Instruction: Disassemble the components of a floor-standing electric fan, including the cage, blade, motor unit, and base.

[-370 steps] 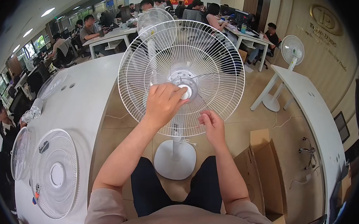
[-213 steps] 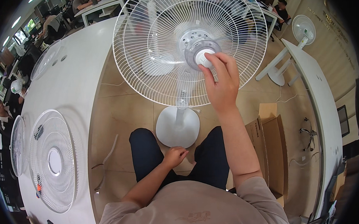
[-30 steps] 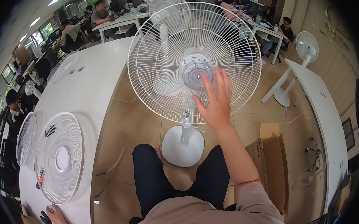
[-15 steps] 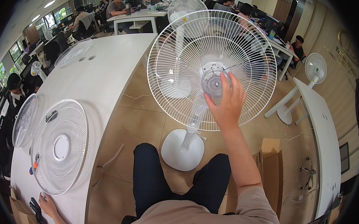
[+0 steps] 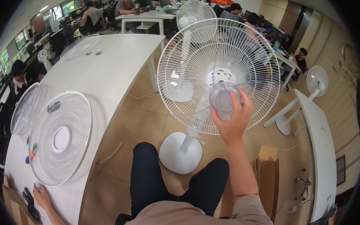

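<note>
A white pedestal fan [image 5: 188,124] stands on the floor in front of me, its rear wire guard [image 5: 185,67] facing me and its round base [image 5: 180,152] near my knees. My right hand [image 5: 231,120] is raised before the guard's centre and grips a clear fan blade hub [image 5: 224,97], pulled a little off the motor plate [image 5: 222,75]. My left hand [image 5: 42,196] rests flat on the white table [image 5: 104,71] at lower left, just below a loose front fan guard [image 5: 60,137] and next to a black tool [image 5: 29,200].
More wire guards [image 5: 24,107] lie on the table, another [image 5: 80,45] at its far end. A cardboard box [image 5: 268,177] stands on the floor at my right, beside a second white table [image 5: 320,146]. Other fans [image 5: 195,14] and seated people fill the office behind.
My right hand has closed on the clear blade hub and drawn it toward me from the fan's centre. My left hand stays on the table beside the loose guard. My view has shifted.
</note>
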A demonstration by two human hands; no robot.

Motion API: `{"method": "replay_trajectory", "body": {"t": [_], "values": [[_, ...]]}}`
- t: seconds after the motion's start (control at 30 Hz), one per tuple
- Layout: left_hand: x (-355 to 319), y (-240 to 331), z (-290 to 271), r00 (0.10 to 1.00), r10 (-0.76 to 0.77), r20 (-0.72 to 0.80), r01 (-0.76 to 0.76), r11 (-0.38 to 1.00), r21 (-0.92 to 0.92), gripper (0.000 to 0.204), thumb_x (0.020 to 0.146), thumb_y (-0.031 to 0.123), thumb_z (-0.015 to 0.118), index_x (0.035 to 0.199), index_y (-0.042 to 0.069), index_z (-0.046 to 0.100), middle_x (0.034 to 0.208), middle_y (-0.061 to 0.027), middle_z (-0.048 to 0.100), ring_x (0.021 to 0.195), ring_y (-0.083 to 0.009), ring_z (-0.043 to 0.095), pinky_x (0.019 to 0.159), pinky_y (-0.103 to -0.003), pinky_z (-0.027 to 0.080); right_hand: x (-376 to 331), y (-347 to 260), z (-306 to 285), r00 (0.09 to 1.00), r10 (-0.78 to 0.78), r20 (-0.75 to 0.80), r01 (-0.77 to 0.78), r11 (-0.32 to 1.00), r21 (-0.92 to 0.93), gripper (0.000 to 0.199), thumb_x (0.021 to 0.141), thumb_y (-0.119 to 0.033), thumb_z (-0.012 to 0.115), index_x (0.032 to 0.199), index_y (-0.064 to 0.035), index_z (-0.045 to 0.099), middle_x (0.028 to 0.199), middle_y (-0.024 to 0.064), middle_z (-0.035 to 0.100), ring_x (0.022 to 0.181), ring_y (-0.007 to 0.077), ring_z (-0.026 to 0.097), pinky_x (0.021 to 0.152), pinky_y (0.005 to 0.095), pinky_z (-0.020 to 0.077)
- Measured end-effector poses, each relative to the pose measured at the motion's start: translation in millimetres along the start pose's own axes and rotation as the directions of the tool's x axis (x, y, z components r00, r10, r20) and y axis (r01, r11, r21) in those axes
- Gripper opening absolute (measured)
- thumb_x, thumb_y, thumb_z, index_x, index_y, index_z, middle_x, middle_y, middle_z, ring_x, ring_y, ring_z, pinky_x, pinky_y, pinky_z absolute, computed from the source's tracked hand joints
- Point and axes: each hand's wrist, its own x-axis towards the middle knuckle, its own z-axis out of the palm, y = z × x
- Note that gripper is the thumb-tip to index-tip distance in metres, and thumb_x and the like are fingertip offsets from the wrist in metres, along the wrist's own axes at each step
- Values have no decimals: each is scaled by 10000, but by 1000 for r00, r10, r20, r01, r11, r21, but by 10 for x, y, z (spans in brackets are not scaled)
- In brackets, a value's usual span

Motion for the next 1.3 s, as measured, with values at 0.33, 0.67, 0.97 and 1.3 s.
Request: {"method": "replay_trajectory", "body": {"t": [0.33,0.67,0.97,1.3], "values": [[-563,1583,-896,843,228,-488,-445,805,-393,676,897,173,792,1493,23,509,1508,-172,549,1404,-348,499,1197,-468,347,-125,-518,-584,981,-156,119,119,955,270,860,806,-403,870,1501,-83,479,1473,241,553,1286,417,549,1052,534,457],[-1943,2816,-2226,-97,797,-596,-995,-94,36,336,917,148,733,1252,154,717,1273,-27,730,1224,-207,672,1094,-425,464,271,-1319,-308,879,-472,64,331,702,631,757,728,-338,851,1389,-105,568,1444,246,589,1204,415,599,984,520,498],[-1866,2872,-2258,-50,771,-635,-998,-57,10,212,941,104,695,1144,60,737,1192,-93,757,1105,-245,736,1004,-400,589,445,-1664,-355,850,-478,223,144,616,774,730,700,-302,856,1334,-56,591,1416,268,604,1223,447,587,1006,535,480],[-792,2208,-1721,447,648,-616,-864,492,-109,235,889,27,730,1121,55,746,1133,-110,783,1052,-304,758,912,-400,625,44,-1095,-371,973,-185,137,36,710,704,426,946,-271,670,1258,13,613,1385,265,598,1316,472,542,1102,569,426]]}}
